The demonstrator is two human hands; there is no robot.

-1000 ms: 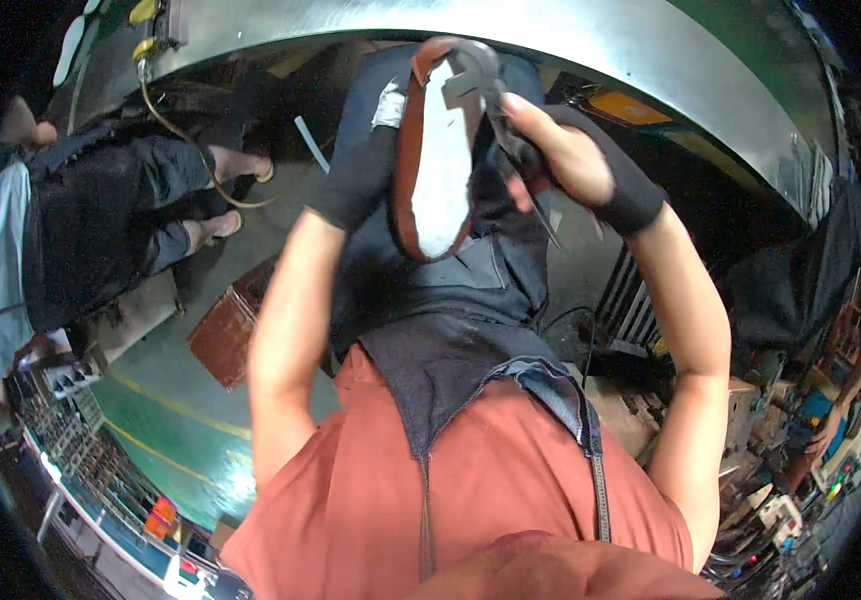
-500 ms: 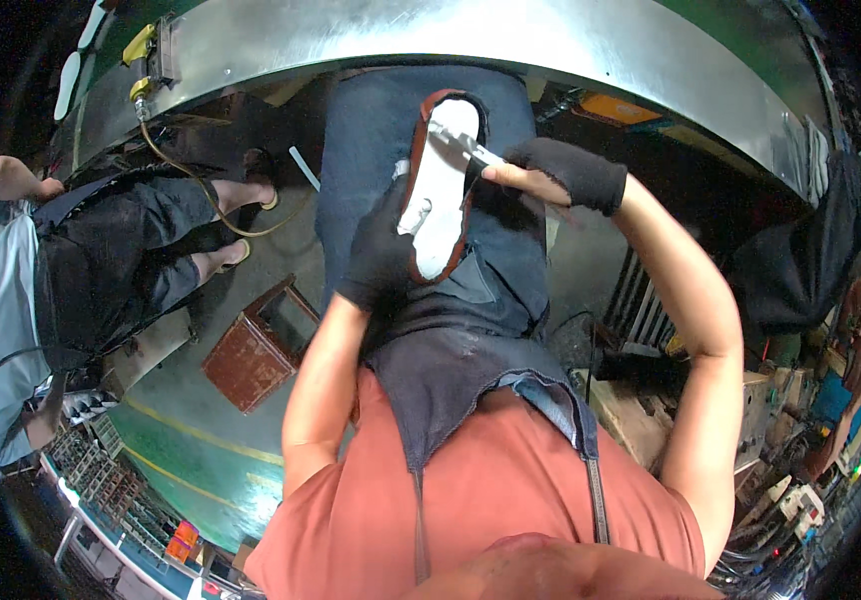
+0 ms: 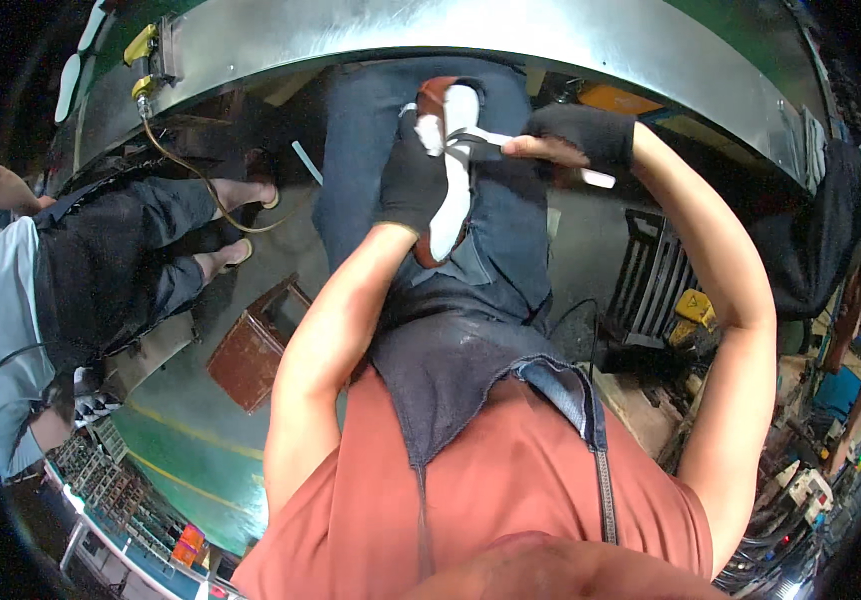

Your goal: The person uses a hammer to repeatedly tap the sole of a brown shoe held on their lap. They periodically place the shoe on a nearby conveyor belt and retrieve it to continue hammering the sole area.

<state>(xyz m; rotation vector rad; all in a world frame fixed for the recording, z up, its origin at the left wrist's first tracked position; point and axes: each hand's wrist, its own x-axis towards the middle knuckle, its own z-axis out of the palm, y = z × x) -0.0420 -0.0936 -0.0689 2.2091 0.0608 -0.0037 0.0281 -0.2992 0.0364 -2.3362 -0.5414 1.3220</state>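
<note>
A brown shoe upper [image 3: 439, 94] with a white sole-shaped bottom [image 3: 458, 195] facing up lies lengthwise on my thighs. My left hand [image 3: 414, 180], in a black fingerless glove, is closed round its left side and hides part of that edge. A bit of white material shows by those fingertips. My right hand [image 3: 581, 140], gloved the same way, grips metal pincers [image 3: 486, 137] from the right. Their head lies over the upper middle of the white bottom; whether the jaws pinch anything cannot be told. A pale handle end sticks out below my right hand.
A metal bench [image 3: 371, 28] runs across beyond my knees, with a yellow air tool [image 3: 139, 50] and hose at its left. Another person [image 3: 101, 260] is at the left. A brown wooden stool [image 3: 256, 350] stands on the floor; machinery [image 3: 801, 480] is at the lower right.
My left hand has moved up and to the right along the shoe, covering more of it. My right hand has shifted up and right, turning the pincers more sideways.
</note>
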